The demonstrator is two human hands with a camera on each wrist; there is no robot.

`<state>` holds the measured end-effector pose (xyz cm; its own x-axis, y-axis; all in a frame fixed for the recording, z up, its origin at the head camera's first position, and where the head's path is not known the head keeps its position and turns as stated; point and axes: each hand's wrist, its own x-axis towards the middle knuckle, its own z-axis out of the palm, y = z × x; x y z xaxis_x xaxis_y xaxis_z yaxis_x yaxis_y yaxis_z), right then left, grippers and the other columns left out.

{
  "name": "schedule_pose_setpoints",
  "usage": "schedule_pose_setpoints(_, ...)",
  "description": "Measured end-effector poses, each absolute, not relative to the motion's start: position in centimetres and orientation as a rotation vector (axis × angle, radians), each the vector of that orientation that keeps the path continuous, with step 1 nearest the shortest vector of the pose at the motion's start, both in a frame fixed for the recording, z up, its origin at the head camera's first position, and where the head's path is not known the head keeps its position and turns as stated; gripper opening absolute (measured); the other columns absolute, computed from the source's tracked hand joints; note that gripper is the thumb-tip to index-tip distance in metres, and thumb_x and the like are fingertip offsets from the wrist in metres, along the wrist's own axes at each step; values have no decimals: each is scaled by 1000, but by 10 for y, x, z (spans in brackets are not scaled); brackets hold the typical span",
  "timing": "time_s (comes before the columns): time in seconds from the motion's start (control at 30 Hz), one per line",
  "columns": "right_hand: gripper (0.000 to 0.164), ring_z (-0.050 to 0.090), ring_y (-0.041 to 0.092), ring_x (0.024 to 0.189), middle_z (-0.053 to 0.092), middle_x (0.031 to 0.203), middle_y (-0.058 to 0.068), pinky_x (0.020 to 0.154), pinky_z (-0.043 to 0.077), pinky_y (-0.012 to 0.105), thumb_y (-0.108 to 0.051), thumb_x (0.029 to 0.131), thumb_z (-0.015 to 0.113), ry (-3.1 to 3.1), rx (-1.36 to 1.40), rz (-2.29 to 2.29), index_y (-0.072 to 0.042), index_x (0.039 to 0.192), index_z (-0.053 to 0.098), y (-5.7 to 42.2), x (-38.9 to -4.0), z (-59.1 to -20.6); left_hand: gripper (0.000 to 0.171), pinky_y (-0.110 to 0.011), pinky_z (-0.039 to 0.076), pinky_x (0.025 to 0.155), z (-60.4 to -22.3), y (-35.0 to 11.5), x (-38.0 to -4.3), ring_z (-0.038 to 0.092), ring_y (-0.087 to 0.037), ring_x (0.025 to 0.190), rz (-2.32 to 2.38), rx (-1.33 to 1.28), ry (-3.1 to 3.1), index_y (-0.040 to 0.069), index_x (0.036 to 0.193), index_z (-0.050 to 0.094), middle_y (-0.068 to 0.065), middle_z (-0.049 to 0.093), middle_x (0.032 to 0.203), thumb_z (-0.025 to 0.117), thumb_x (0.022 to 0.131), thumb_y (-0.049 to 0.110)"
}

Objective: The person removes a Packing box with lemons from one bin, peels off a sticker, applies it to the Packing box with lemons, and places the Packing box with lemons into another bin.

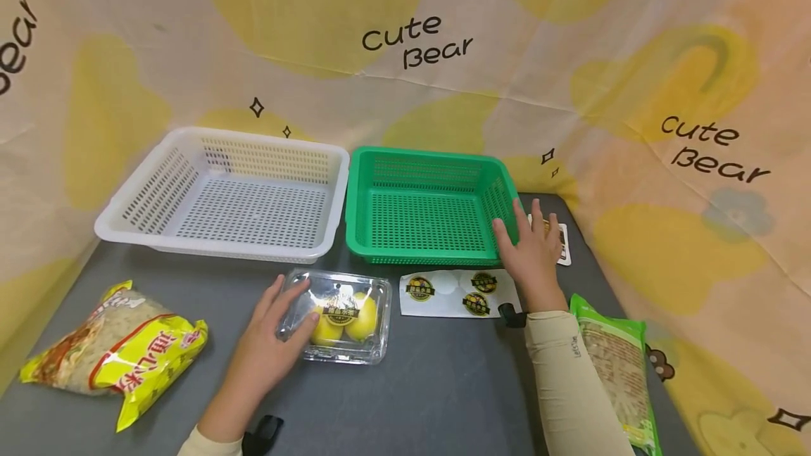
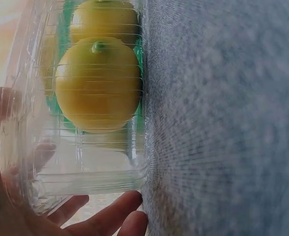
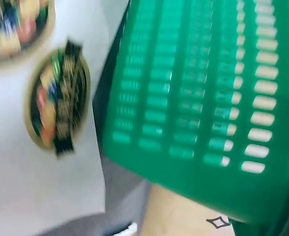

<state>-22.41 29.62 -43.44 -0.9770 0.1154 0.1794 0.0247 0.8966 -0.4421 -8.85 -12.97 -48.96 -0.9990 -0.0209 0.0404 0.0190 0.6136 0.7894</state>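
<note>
A clear plastic clamshell box [image 1: 374,354] with round yellow fruits [image 2: 99,83] inside lies on the table, a dark round label [image 1: 340,310] on its lid. My left hand [image 1: 272,343] is at the box's left end, thumb and index finger extended over the lid. In the left wrist view its other fingers lie beside the box's end wall. My right hand [image 1: 532,252], fingers spread, is at the right rim of the green basket [image 1: 418,257]. Partly hidden behind it is a white-edged flat item [image 1: 566,246]. Below that hand lies a white sheet of round labels [image 1: 453,298].
A white basket [image 1: 222,248] stands left of the green one, against the printed cloth backdrop [image 1: 412,104]. At the left lies a yellow bag [image 1: 120,350] with dry food inside. A green-edged packet [image 1: 617,371] lies at the right, beside my sleeve.
</note>
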Motion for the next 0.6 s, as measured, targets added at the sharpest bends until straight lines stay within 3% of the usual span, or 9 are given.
schedule_pose_setpoints(0.27,83,-7,47,160,-2,177,19,122,3,71,-71,108,26,-3074,-49,566,-17,171,23,302,-247,-432,62,-85,33,100,-491,-129,-90,36,-58,145,-1342,2,-2781,28,159,51,-15,26,172,69,102,46)
schedule_pose_setpoints(0.6,89,1,57,156,-11,177,13,116,14,78,-78,104,22,-3160,-62,602,-19,171,20,301,-250,-432,65,-83,30,104,-492,-128,-91,33,-55,148,-1432,61,-2789,30,160,48,-18,33,168,71,101,46)
